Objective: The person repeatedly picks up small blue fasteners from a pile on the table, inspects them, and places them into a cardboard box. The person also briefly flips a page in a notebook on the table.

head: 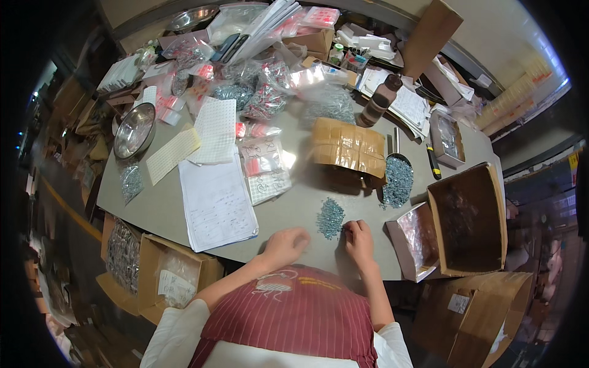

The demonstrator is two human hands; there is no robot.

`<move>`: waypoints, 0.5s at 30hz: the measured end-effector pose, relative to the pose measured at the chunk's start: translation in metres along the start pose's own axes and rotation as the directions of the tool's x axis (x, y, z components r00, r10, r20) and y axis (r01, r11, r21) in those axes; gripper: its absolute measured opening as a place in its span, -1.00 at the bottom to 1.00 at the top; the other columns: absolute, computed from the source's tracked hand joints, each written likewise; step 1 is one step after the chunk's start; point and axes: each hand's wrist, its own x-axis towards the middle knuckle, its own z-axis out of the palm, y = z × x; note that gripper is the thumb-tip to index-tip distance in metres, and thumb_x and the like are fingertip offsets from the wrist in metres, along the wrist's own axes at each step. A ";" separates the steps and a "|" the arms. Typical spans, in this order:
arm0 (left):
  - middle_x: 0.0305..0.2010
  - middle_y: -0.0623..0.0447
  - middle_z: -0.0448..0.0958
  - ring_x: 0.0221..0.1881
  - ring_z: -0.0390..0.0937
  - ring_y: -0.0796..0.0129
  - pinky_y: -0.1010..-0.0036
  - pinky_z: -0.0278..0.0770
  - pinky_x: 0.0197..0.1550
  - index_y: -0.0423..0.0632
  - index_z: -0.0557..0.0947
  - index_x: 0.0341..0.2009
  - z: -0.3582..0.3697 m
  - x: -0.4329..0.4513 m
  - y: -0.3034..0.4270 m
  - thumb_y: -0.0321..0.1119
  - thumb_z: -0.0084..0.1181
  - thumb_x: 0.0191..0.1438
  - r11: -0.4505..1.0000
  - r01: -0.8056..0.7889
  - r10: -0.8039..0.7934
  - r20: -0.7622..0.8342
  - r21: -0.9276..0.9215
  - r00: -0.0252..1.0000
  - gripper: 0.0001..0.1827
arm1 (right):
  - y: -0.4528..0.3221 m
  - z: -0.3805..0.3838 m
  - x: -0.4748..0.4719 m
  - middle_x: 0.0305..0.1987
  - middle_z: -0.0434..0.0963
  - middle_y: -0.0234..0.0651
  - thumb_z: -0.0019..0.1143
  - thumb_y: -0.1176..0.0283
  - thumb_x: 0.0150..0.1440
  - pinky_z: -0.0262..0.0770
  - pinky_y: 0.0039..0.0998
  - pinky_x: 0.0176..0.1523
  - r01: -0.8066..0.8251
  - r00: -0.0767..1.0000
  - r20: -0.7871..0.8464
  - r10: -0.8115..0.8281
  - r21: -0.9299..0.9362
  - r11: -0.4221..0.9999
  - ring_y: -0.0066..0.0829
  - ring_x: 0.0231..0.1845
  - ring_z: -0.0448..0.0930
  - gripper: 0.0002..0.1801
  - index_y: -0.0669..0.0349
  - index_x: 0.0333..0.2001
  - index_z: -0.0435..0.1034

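A small pile of bluish metal pieces [330, 218] lies on the grey table [299, 207] in front of me. My right hand [359, 239] touches the table at the right edge of this pile, fingers bent; whether a piece is between them is too small to tell. My left hand [286, 247], slightly blurred, is curled near the table edge, left of the pile and apart from it. Behind the right hand, a metal scoop [396, 179] is heaped with similar pieces. A taped cardboard piece [349, 146] stands beyond the pile.
Left of my hands lie papers [216, 198] and small plastic bags [264, 165], with a steel bowl [135, 131] farther left. An open cardboard box [469, 221], a smaller box [416, 244] and a utility knife [433, 162] are at right. Filled bags [271, 87] and a bottle [379, 101] line the back.
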 end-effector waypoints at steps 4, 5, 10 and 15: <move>-0.20 -0.12 0.70 -0.16 0.65 -0.08 0.15 0.58 -0.07 -0.06 0.73 -0.17 0.004 0.000 -0.005 -0.31 0.17 0.18 0.997 0.043 -0.042 0.008 -0.066 0.999 -0.81 | 0.004 -0.004 -0.005 -0.14 0.45 -0.07 0.11 0.63 -0.09 0.47 -0.04 -0.02 0.044 0.999 0.029 -0.045 0.021 0.999 0.07 -0.03 0.48 -0.71 0.22 -0.21 0.39; -0.19 -0.11 0.70 -0.14 0.65 -0.07 0.16 0.58 -0.06 -0.06 0.73 -0.17 0.004 0.000 -0.004 -0.31 0.17 0.18 0.998 0.014 -0.014 0.007 -0.054 1.000 -0.81 | 0.004 -0.003 -0.005 -0.14 0.45 -0.07 0.11 0.63 -0.09 0.47 -0.04 -0.04 0.061 0.998 0.019 -0.062 0.013 0.998 0.06 -0.05 0.49 -0.71 0.22 -0.21 0.39; -0.18 -0.10 0.70 -0.10 0.64 -0.04 0.18 0.58 -0.02 -0.06 0.75 -0.21 0.002 0.002 0.002 -0.31 0.16 0.18 0.998 -0.069 0.069 -0.007 -0.011 0.998 -0.82 | 0.001 -0.001 -0.006 -0.19 0.48 -0.12 0.16 0.61 -0.09 0.50 -0.07 -0.11 0.080 0.997 0.022 -0.078 -0.103 0.991 0.03 -0.09 0.52 -0.73 0.21 -0.24 0.39; -0.29 -0.08 0.67 -0.19 0.62 -0.06 0.12 0.58 -0.09 -0.04 0.74 -0.31 0.002 0.003 -0.008 -0.27 0.20 0.15 0.965 -0.201 0.220 -0.101 0.168 0.970 -0.85 | -0.003 -0.006 -0.004 -0.28 0.50 -0.15 0.19 0.56 0.01 0.50 -0.11 -0.20 0.012 1.000 -0.018 -0.013 -0.046 0.999 -0.05 -0.21 0.56 -0.85 0.21 -0.28 0.45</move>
